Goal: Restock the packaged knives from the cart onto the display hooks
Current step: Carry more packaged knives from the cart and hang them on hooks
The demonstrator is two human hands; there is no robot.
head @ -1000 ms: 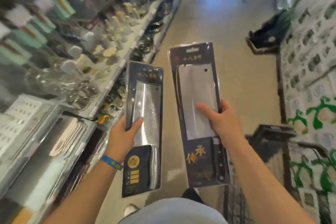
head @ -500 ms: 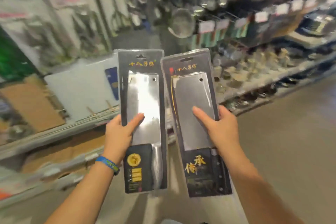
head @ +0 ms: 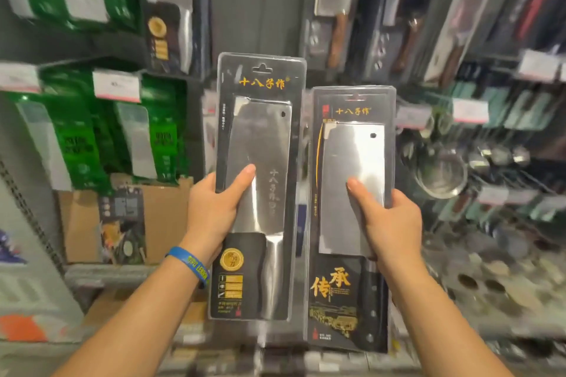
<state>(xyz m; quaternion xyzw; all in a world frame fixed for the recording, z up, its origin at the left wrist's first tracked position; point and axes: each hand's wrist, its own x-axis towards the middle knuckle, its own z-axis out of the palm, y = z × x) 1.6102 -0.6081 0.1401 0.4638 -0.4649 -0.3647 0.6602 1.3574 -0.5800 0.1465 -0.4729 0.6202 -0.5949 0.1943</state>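
Two packaged cleavers in black blister cards are held upright in front of the knife display. My left hand (head: 214, 211) grips the left packaged cleaver (head: 260, 138) at its left edge, thumb across the blade. The right packaged cleaver (head: 352, 162), with large gold characters at its foot, is gripped at its right edge by my right hand (head: 392, 223), thumb on the blade. Both packs have a hang slot at the top. A matching black pack (head: 167, 37) hangs on the wall above my left hand.
Green-carded cleavers (head: 76, 138) hang at the left with white price tags (head: 116, 86). More knife packs (head: 337, 9) hang at the upper right. Metal strainers (head: 441, 174) and utensils hang at the right. A cardboard box (head: 79, 226) sits on the lower left shelf.
My view has swung left from the aisle and side shelves to face the knife wall. Both hands have kept their grips, and the two packs now stand closer to the display.
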